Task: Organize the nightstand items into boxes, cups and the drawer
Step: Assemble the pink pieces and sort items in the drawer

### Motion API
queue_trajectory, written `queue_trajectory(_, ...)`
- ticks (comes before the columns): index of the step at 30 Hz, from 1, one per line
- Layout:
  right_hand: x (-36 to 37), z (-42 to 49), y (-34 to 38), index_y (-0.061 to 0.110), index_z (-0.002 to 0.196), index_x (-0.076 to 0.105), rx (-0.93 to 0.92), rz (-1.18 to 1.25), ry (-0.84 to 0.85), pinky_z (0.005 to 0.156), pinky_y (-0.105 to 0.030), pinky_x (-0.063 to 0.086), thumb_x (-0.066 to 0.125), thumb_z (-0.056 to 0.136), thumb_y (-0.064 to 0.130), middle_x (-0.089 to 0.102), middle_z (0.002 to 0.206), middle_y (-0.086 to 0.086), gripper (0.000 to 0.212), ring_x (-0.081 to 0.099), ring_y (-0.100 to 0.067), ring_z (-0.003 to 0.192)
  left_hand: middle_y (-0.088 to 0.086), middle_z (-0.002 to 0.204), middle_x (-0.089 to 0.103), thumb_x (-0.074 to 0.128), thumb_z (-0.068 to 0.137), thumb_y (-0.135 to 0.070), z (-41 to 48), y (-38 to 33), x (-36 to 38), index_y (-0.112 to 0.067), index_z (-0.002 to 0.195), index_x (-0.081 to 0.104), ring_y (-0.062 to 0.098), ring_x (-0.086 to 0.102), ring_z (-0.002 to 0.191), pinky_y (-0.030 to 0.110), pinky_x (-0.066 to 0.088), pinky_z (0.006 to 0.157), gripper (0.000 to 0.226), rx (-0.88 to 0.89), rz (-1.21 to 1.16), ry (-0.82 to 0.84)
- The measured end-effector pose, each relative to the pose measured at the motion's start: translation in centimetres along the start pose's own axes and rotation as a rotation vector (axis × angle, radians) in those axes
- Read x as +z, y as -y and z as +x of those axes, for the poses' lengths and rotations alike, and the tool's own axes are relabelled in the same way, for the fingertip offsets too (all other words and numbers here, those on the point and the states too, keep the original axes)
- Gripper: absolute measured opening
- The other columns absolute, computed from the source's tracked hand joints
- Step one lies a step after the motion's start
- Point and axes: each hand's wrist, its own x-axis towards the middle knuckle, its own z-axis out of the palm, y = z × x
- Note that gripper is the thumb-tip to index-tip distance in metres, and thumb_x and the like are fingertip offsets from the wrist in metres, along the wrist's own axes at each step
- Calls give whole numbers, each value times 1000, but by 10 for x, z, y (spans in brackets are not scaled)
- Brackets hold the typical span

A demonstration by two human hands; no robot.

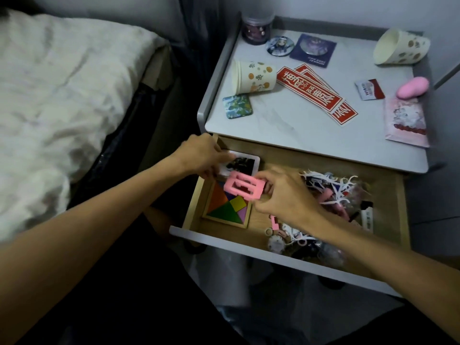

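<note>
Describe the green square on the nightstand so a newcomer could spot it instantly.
Start at the grey nightstand top. Near its left edge, just in front of the tipped cup, lies the green square. It alone is leaf-patterned; the strips beside it are red.

Drawer (pixel 249 247) open. Right hand (pixel 286 195) pinches pink clip (pixel 245 186) above tangram (pixel 229 207). Left hand (pixel 199 155) holds card (pixel 245 161) at drawer's back left. Floss picks (pixel 333 185) heaped right. On nightstand (pixel 286 125): two cups (pixel 254 77) on sides, red stickers (pixel 311 93).
</note>
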Motion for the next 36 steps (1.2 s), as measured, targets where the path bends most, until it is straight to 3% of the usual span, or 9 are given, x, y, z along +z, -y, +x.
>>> queue_trajectory(3, 29, 0, 1, 15, 131, 59, -27, -42, 210, 99, -31, 43, 80, 74, 30, 59, 119, -1, 62, 52, -14, 104, 7, 79, 68, 60, 90, -58, 8, 10, -3, -13, 79, 64, 26, 68, 75, 40, 57, 71, 46, -55, 384, -191)
queue_trajectory(8, 67, 6, 3, 14, 124, 62, -214, -78, 388, 85, -20, 47, 74, 83, 23, 56, 116, 0, 44, 53, -10, 99, 6, 85, 56, 60, 93, -49, 15, 7, 11, -8, 99, 62, 31, 66, 90, 39, 53, 74, 41, -47, 516, -147)
queue_trajectory(10, 77, 8, 4, 14, 128, 60, -271, -105, 399, 89, -29, 51, 73, 84, 23, 54, 119, -1, 46, 55, -15, 105, 7, 89, 54, 60, 94, -47, 19, 9, 10, -9, 99, 60, 32, 63, 92, 38, 48, 72, 38, -32, 536, -132)
queue_trajectory(15, 73, 7, 13, 12, 145, 42, -499, -342, 441, 83, -34, 52, 52, 98, 13, 50, 131, -10, 48, 59, -26, 108, 7, 88, 50, 63, 94, -40, 27, 10, 13, -10, 95, 59, 34, 62, 96, 37, 41, 69, 30, 3, 581, -97)
queue_trajectory(18, 75, 9, 12, 6, 143, 43, -599, -436, 436, 84, -37, 53, 44, 99, 3, 54, 125, -14, 44, 61, -29, 106, 8, 90, 49, 63, 95, -40, 27, 9, 15, -8, 103, 62, 33, 62, 97, 37, 41, 69, 33, 12, 619, -92)
queue_trajectory(22, 77, 10, 12, 4, 140, 45, -622, -477, 466, 82, -40, 56, 46, 97, 1, 56, 120, -14, 43, 63, -28, 102, 12, 104, 57, 64, 94, -41, 28, 10, 15, -6, 112, 62, 34, 61, 102, 38, 41, 70, 39, 11, 635, -86)
queue_trajectory(25, 74, 11, 10, 4, 140, 44, -637, -461, 468, 85, -37, 55, 47, 96, 0, 54, 124, -14, 44, 62, -27, 104, 8, 94, 50, 65, 93, -41, 30, 11, 16, -7, 112, 62, 33, 61, 101, 38, 41, 69, 38, 10, 617, -83)
queue_trajectory(30, 81, 11, 12, 1, 132, 51, -623, -460, 471, 80, -38, 56, 44, 96, -3, 56, 117, -16, 37, 65, -29, 97, 5, 85, 48, 66, 92, -42, 30, 9, 14, -14, 91, 55, 25, 52, 83, 37, 42, 68, 30, -3, 599, -59)
queue_trajectory(36, 89, 13, 7, 3, 130, 54, -580, -412, 448, 80, -40, 56, 44, 97, 0, 57, 114, -14, 34, 65, -30, 95, 6, 89, 48, 68, 90, -42, 30, 11, 14, -17, 88, 47, 24, 48, 83, 37, 40, 70, 33, 4, 576, -49)
